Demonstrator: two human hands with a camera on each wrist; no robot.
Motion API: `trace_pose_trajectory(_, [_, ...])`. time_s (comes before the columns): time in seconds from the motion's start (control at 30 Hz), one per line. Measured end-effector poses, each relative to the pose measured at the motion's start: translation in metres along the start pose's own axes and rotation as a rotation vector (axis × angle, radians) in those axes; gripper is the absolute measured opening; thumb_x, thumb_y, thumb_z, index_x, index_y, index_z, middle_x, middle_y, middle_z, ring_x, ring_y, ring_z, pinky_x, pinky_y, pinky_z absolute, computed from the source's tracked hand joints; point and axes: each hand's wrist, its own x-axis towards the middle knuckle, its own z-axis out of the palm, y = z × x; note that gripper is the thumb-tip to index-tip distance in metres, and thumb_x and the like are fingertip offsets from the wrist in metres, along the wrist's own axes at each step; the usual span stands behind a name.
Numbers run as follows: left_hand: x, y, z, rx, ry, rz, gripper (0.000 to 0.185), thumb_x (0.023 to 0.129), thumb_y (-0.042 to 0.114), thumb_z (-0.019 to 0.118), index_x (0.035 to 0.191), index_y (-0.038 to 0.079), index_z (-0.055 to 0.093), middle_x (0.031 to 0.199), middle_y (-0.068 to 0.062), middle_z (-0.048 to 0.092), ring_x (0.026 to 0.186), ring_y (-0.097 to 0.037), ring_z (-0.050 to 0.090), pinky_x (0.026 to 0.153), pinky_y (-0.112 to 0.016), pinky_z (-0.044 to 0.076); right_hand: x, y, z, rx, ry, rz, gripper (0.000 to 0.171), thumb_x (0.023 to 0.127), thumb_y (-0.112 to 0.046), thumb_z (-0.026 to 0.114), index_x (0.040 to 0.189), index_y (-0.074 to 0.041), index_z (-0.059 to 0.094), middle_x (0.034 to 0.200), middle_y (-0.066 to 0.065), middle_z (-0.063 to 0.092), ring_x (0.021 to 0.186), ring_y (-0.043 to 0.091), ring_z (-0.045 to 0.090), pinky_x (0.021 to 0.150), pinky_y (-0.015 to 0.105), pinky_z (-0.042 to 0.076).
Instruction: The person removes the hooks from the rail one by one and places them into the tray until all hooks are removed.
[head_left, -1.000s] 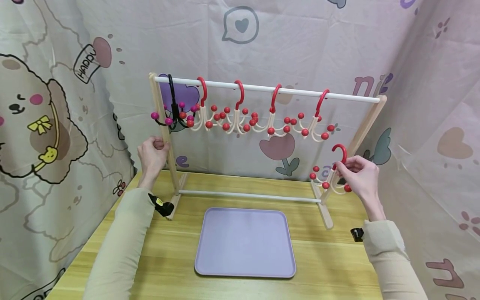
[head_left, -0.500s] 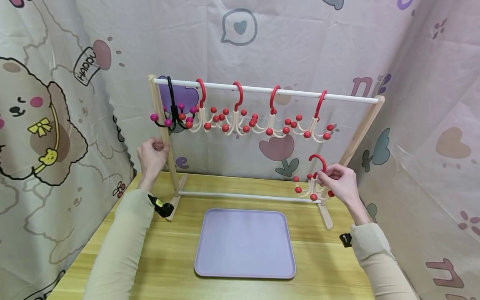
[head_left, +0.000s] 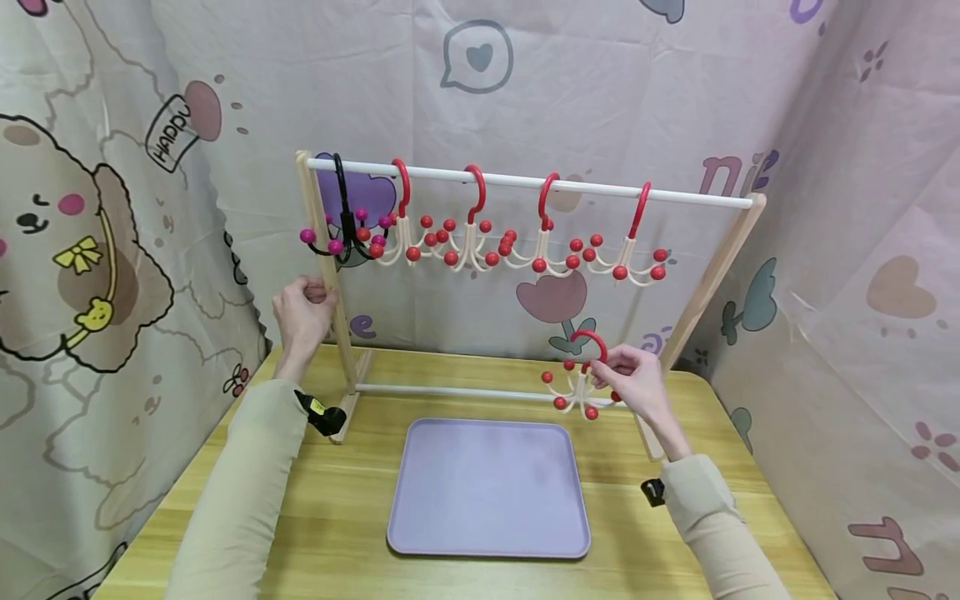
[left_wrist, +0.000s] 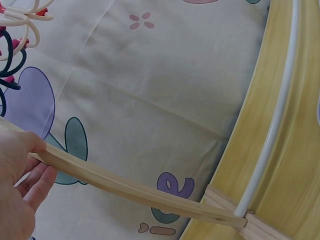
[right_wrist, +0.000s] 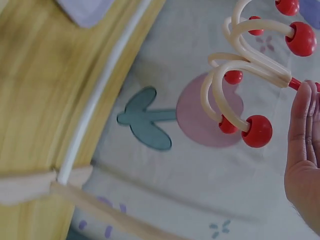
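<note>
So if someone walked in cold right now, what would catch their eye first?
Probably the wooden rack at the back of the table, its white rail strung with four red-hooked cream hangers and one black hanger at the left end. Next, the right hand pinching a fifth cream hanger above the lilac tray, while the left hand grips the rack's left post.

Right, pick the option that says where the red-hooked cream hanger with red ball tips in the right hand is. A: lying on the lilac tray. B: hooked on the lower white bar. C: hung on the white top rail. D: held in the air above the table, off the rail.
D: the right hand pinches the red-hooked cream hanger by its neck, held clear of the white top rail and above the lilac tray.
</note>
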Motion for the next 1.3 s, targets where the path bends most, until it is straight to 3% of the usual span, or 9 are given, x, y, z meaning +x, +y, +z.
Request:
trace_pose_trajectory(0.17, [0.000,0.000,0.000,-0.003,-0.007,-0.001,0.031,0.095,0.017,0.062,0.118,-0.003,0.068,0.111,-0.022,0.074,0.098,-0.033,0.070,0.077,-0.019,0.044,-0.001,0.004,0.021,0.046,-0.041,0.014,0.016,0.090,0.000,0.071,0.094,0.014,0.065,0.083,0.028,0.073,0.061,0.011,0.072,0.053,0.024,0.055])
trace_pose_trajectory(0.3, [-0.001,0.000,0.001,-0.003,-0.004,0.002,0.030,0.096,0.017,0.061,0.117,-0.002,0.068,0.111,-0.021,0.075,0.098,-0.033,0.071,0.076,-0.017,0.043,-0.003,0.006,0.039,0.064,-0.077,0.047,0.016,0.090,-0.001,0.071,0.096,0.013,0.066,0.086,0.032,0.072,0.062,0.009,0.072,0.054,0.024,0.055])
trace_pose_trajectory(0.53, [0.000,0.000,0.000,-0.006,-0.016,-0.006,0.031,0.096,0.017,0.062,0.118,-0.002,0.068,0.113,-0.021,0.074,0.099,-0.034,0.070,0.078,-0.020,0.043,-0.006,0.009,0.069,0.122,-0.122,0.077,0.016,0.089,0.002,0.071,0.095,0.015,0.065,0.087,0.035,0.071,0.063,0.011,0.072,0.051,0.020,0.051])
trace_pose_trajectory(0.7, [-0.001,0.000,0.000,-0.006,-0.019,-0.004,0.031,0.096,0.018,0.061,0.118,-0.002,0.068,0.112,-0.021,0.074,0.098,-0.034,0.070,0.077,-0.020,0.043,-0.007,0.010,0.088,0.167,-0.157,0.091,0.014,0.088,0.005,0.068,0.095,0.017,0.064,0.089,0.036,0.071,0.064,0.009,0.071,0.058,0.021,0.057])
trace_pose_trajectory(1.03, [0.000,0.000,-0.001,-0.002,-0.017,-0.006,0.030,0.095,0.017,0.062,0.118,-0.002,0.068,0.111,-0.020,0.074,0.095,-0.030,0.067,0.078,-0.020,0.043,-0.013,0.015,0.128,0.181,-0.210,0.087,0.011,0.089,0.006,0.069,0.095,0.015,0.066,0.091,0.034,0.072,0.071,0.030,0.075,0.069,0.046,0.061])
trace_pose_trajectory(1.3, [0.000,0.000,0.000,-0.007,-0.017,-0.002,0.030,0.095,0.016,0.062,0.118,-0.002,0.068,0.111,-0.021,0.074,0.097,-0.031,0.067,0.082,-0.024,0.043,-0.014,0.013,0.161,0.216,-0.235,0.067,0.012,0.088,0.004,0.070,0.093,0.014,0.066,0.090,0.034,0.072,0.071,0.022,0.075,0.068,0.040,0.062])
